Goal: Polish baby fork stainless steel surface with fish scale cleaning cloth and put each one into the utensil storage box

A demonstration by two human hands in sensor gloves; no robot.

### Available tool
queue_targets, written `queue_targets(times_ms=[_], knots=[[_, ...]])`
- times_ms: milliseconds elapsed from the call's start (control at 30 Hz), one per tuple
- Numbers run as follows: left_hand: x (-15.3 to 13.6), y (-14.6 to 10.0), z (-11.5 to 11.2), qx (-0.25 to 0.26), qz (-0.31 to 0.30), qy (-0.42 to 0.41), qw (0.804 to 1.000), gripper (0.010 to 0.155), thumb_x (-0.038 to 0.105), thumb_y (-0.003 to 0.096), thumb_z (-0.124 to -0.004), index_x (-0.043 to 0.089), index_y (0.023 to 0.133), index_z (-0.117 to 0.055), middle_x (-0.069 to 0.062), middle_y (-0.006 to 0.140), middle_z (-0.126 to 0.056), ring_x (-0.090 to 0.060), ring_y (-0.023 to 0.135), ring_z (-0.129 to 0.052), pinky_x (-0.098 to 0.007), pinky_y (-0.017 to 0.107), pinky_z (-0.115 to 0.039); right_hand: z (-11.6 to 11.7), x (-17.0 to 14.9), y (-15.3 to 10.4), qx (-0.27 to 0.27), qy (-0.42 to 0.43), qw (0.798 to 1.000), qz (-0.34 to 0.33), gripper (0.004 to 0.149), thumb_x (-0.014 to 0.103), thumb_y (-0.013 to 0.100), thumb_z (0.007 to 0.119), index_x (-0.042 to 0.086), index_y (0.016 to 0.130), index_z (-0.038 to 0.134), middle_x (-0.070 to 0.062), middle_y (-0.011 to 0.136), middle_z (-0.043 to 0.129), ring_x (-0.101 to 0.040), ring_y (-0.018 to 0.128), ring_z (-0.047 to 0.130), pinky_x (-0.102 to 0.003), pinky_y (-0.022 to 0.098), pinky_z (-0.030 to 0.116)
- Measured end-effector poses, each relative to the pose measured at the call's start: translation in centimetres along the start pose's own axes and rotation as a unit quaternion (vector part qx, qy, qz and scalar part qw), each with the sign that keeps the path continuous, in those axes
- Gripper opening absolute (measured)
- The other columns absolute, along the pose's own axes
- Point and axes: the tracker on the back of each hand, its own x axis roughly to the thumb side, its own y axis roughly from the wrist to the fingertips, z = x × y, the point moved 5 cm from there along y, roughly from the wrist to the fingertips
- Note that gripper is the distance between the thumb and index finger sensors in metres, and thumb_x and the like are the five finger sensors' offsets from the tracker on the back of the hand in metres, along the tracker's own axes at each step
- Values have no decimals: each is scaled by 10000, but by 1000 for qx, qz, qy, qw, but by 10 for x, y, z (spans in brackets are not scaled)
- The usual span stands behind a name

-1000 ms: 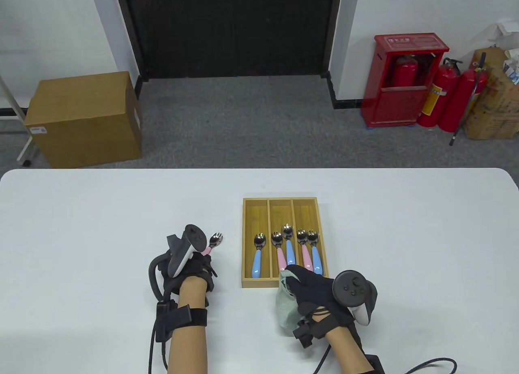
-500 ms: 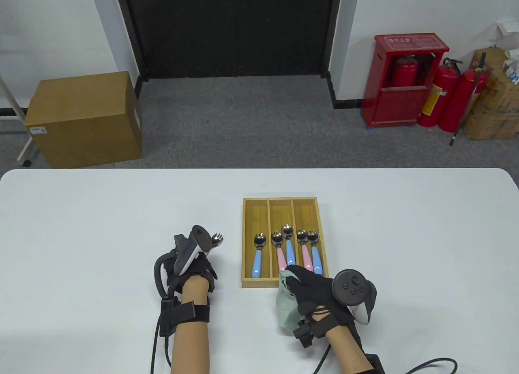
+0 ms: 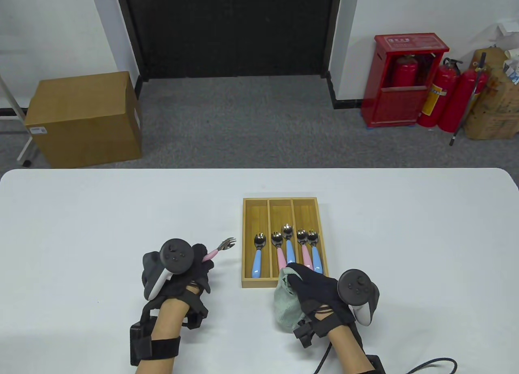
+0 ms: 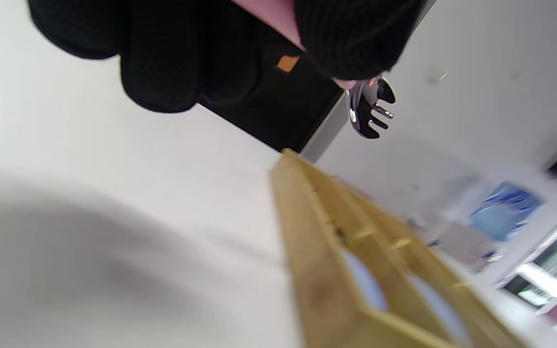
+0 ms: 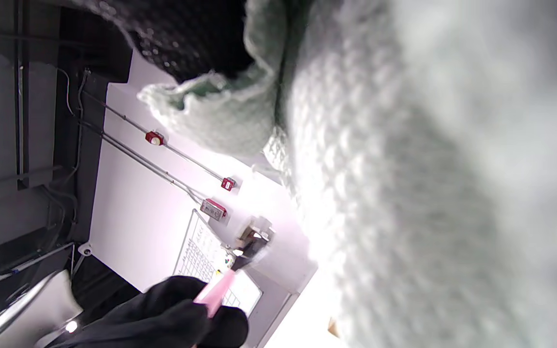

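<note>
My left hand (image 3: 198, 262) grips a pink-handled baby fork (image 3: 221, 249) by its handle, left of the wooden utensil box (image 3: 247, 244). The steel tines (image 4: 370, 108) point toward the box. In the right wrist view the same fork (image 5: 223, 285) shows below the cloth. My right hand (image 3: 312, 285) holds a bunched pale green cleaning cloth (image 3: 286, 305) at the box's near right corner. The cloth (image 5: 404, 169) fills most of the right wrist view. Several pink and blue forks (image 3: 288, 248) lie in the box's three slots.
The box wall (image 4: 317, 270) stands close on the right of my left hand. The white table (image 3: 101, 212) stretches wide on both sides. Beyond the far edge are a cardboard box (image 3: 85, 118) and red fire extinguishers (image 3: 438, 94) on the floor.
My left hand has rolled over and drawn back toward me. The fork it holds now tilts right, tines nearer the box. The right hand with the cloth has shifted only slightly.
</note>
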Motion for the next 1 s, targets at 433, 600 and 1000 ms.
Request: queue_targets(times_ms=[433, 600, 1000], knots=[[36, -44, -65, -189, -161, -162, 955, 467, 401, 472, -820, 184, 885, -805, -127, 774, -944, -303, 583, -1014, -570, 507, -765, 12, -13, -1, 33, 133, 990, 23, 512, 412, 475, 731, 177, 929, 761, -303, 937, 726, -475, 682, 875, -619, 461, 728], [38, -45, -77, -188, -159, -104, 964, 469, 406, 469, -817, 185, 883, -802, -122, 767, -945, -294, 575, -1017, -567, 507, -768, 34, -4, -4, 113, 241, 964, 18, 528, 444, 485, 720, 160, 927, 770, -301, 962, 703, -493, 726, 837, -642, 492, 696], [33, -46, -65, -124, -160, -98, 974, 469, 401, 465, -806, 195, 886, -785, -114, 774, -926, -282, 584, -999, -566, 526, -756, 58, 6, -6, 187, 212, 959, 1, 544, 414, 486, 751, 52, 888, 800, -280, 1008, 664, -548, 787, 756, -676, 520, 649]])
